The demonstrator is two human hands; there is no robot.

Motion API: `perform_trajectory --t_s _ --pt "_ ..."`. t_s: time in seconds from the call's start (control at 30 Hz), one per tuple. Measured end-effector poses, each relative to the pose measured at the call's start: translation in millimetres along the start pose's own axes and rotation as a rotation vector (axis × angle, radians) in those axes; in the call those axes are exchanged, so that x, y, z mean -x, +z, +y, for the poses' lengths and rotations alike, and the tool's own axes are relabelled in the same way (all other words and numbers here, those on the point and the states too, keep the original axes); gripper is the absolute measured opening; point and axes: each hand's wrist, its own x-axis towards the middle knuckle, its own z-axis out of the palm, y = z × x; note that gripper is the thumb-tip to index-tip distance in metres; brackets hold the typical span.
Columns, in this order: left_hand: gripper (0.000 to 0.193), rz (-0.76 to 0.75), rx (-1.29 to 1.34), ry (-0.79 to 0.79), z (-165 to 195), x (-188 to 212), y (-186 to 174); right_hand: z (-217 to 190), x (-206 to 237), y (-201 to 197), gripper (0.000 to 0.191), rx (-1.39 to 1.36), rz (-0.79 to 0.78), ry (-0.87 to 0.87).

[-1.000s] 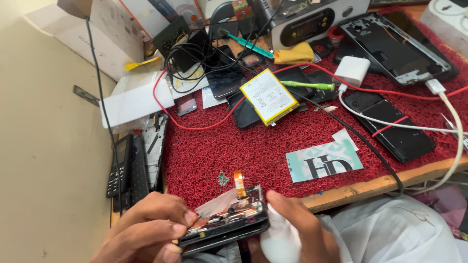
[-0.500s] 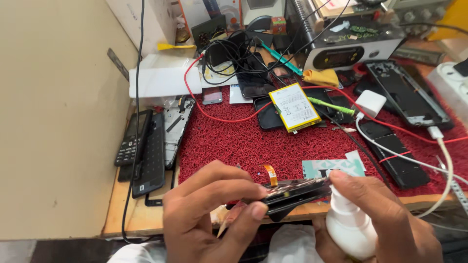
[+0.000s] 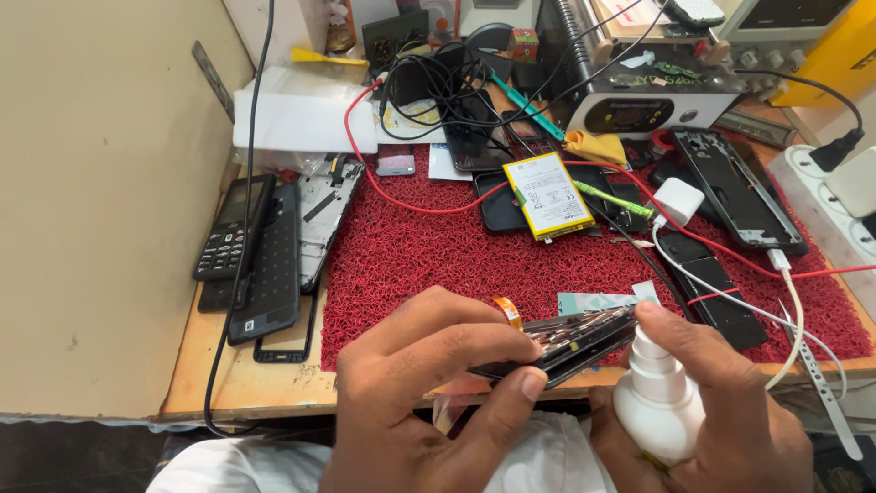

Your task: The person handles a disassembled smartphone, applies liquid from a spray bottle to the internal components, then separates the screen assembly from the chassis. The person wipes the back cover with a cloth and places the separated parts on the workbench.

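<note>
Left hand [image 3: 429, 383] clamped on opened black phone w/ orange flex tab [image 3: 557, 342], held edge-on above red bristle mat [image 3: 429, 256]. Right hand [image 3: 721, 411] wrapped round white plastic spray bottle [image 3: 657, 402], nozzle touching phone's end.

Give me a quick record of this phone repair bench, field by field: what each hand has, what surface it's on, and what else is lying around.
left hand: grips an opened phone by its edge, tilted, above the bench front
right hand: holds a small white spray bottle, one finger on its top, nozzle close to the phone
surface: red textured mat on a wooden bench
on the mat: yellow-edged battery, white charger plug, red wire
left of the mat: black keypad phone
back: black box with a display
</note>
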Motion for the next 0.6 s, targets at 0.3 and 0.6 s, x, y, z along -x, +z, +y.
perform_trajectory --t_s 0.3,0.6 --pt "0.02 0.01 -0.011 0.04 -3.4 2.8 0.2 -3.8 5.3 4.3 0.072 -0.029 0.028 0.082" --pt "0.019 -0.002 -0.004 0.043 -3.8 4.1 -1.7 -7.7 -7.5 6.3 0.073 -0.147 0.121 0.073"
